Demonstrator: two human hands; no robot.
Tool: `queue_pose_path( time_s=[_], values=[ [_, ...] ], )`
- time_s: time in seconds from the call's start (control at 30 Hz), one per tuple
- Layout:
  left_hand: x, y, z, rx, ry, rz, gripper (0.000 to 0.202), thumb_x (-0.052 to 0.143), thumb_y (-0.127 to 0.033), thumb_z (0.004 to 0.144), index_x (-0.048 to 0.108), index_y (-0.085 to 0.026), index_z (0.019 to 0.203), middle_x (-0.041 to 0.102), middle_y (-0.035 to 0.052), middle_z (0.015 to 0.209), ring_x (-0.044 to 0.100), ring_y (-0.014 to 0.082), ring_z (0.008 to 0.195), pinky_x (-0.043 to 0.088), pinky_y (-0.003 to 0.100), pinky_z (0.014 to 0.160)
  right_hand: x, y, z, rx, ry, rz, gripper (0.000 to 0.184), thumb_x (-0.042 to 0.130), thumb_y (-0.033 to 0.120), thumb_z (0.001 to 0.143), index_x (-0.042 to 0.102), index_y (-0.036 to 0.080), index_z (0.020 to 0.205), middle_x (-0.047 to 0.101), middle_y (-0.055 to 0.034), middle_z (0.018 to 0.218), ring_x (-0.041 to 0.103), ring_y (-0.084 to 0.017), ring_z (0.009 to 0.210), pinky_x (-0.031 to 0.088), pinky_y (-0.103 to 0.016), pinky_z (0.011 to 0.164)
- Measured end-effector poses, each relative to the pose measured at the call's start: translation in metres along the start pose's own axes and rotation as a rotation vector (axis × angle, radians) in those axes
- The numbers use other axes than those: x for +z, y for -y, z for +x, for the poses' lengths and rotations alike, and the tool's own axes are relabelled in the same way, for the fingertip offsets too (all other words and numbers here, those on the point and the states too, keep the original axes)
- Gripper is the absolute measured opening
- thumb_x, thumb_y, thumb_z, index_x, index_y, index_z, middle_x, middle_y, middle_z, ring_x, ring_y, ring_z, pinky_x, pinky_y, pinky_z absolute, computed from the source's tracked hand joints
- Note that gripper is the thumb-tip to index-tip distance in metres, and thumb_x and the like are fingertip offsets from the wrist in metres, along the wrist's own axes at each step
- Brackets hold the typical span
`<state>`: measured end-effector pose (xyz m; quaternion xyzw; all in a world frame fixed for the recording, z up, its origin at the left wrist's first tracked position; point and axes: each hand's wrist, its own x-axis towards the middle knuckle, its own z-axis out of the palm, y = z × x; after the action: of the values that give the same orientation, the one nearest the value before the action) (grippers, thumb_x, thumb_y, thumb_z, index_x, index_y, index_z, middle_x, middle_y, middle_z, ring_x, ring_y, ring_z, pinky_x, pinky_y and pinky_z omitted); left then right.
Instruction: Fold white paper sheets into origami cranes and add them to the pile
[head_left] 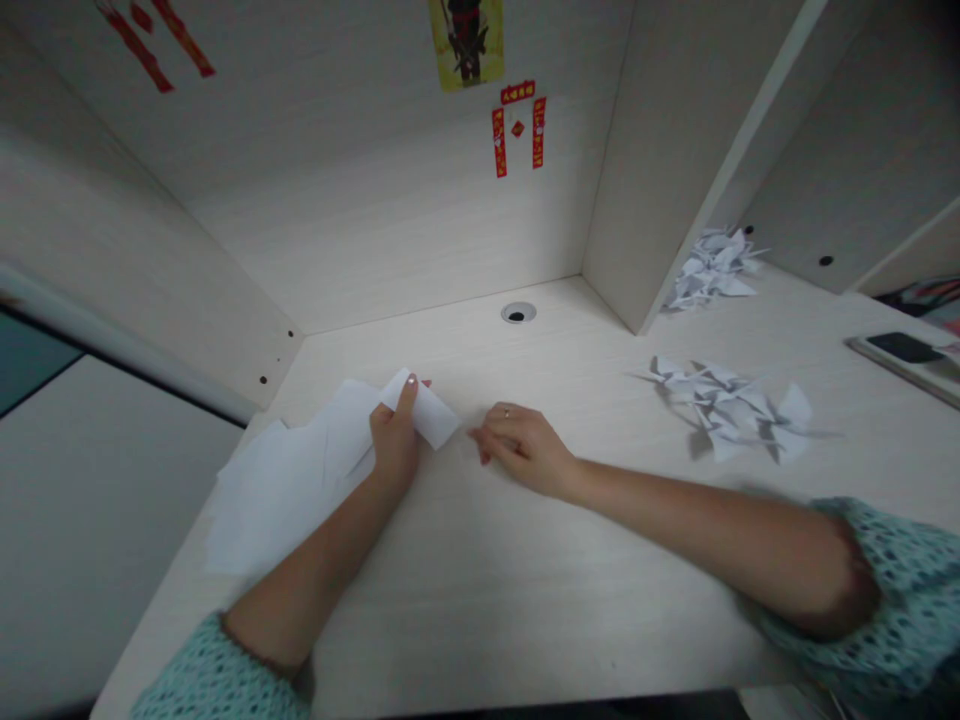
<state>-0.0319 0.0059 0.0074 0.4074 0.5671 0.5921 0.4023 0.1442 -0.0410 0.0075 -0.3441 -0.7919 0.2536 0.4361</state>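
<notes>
My left hand (395, 437) is closed on a white sheet of paper (427, 412), thumb on top, lifting its corner off the desk. Below it lies a loose stack of white sheets (285, 485) at the desk's left side. My right hand (521, 446) rests on the desk just right of the held paper, fingers curled together and pointing toward it; whether it pinches anything is not visible. A ring shows on one finger.
A heap of folded white paper cranes (731, 408) lies at the right on the pale wooden desk (480, 580). More cranes (712, 268) sit behind a partition. A cable hole (518, 313) is at the back. A phone (904, 347) lies far right.
</notes>
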Motion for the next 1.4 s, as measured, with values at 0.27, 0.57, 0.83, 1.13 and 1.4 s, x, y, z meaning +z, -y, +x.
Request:
queue_pose_path(
  time_s=[0.27, 0.57, 0.83, 1.13, 1.4],
  values=[
    [0.001, -0.013, -0.028, 0.046, 0.231, 0.144, 0.035, 0.068, -0.044, 0.072, 0.076, -0.015, 0.089, 0.074, 0.0061, 0.080, 0.065, 0.0167, 0.068, 0.048, 0.025, 0.062, 0.004, -0.011, 0.008, 0.204, -0.236, 0.055, 0.021, 0.064, 0.041, 0.081, 0.069, 0.022, 0.089, 0.070, -0.0036, 0.083, 0.062, -0.016, 0.080, 0.047, -0.030, 0.075],
    [0.006, -0.009, -0.038, -0.076, 0.248, 0.027, 0.031, 0.071, -0.042, 0.070, 0.076, -0.015, 0.084, 0.074, 0.0064, 0.081, 0.066, 0.0170, 0.070, 0.050, 0.025, 0.063, 0.006, -0.012, 0.008, 0.258, -0.204, 0.132, 0.017, 0.065, 0.037, 0.080, 0.073, 0.022, 0.075, 0.072, -0.0038, 0.076, 0.064, -0.016, 0.073, 0.048, -0.029, 0.069],
    [0.009, -0.014, -0.038, -0.181, 0.168, -0.085, 0.037, 0.074, -0.042, 0.066, 0.075, -0.012, 0.086, 0.073, 0.0082, 0.080, 0.064, 0.0149, 0.064, 0.050, 0.025, 0.059, 0.000, -0.006, 0.011, 0.258, -0.115, 0.014, 0.017, 0.065, 0.035, 0.081, 0.073, 0.021, 0.074, 0.072, -0.0031, 0.074, 0.063, -0.015, 0.070, 0.046, -0.027, 0.066],
    [0.005, -0.019, -0.026, -0.137, 0.082, -0.103, 0.039, 0.074, -0.044, 0.064, 0.074, -0.012, 0.086, 0.073, 0.0088, 0.083, 0.061, 0.0130, 0.064, 0.047, 0.024, 0.059, 0.001, -0.009, 0.009, 0.252, -0.073, -0.013, 0.023, 0.062, 0.039, 0.082, 0.070, 0.020, 0.071, 0.070, -0.0024, 0.073, 0.061, -0.014, 0.066, 0.042, -0.025, 0.060],
    [0.005, -0.012, -0.025, -0.112, 0.116, -0.079, 0.038, 0.073, -0.044, 0.065, 0.075, -0.011, 0.085, 0.073, 0.0082, 0.080, 0.061, 0.0139, 0.064, 0.048, 0.025, 0.060, 0.000, -0.016, 0.008, 0.135, 0.053, -0.278, 0.035, 0.047, 0.039, 0.092, 0.057, 0.019, 0.064, 0.057, -0.0015, 0.061, 0.053, -0.015, 0.065, 0.037, -0.027, 0.063]
  ],
)
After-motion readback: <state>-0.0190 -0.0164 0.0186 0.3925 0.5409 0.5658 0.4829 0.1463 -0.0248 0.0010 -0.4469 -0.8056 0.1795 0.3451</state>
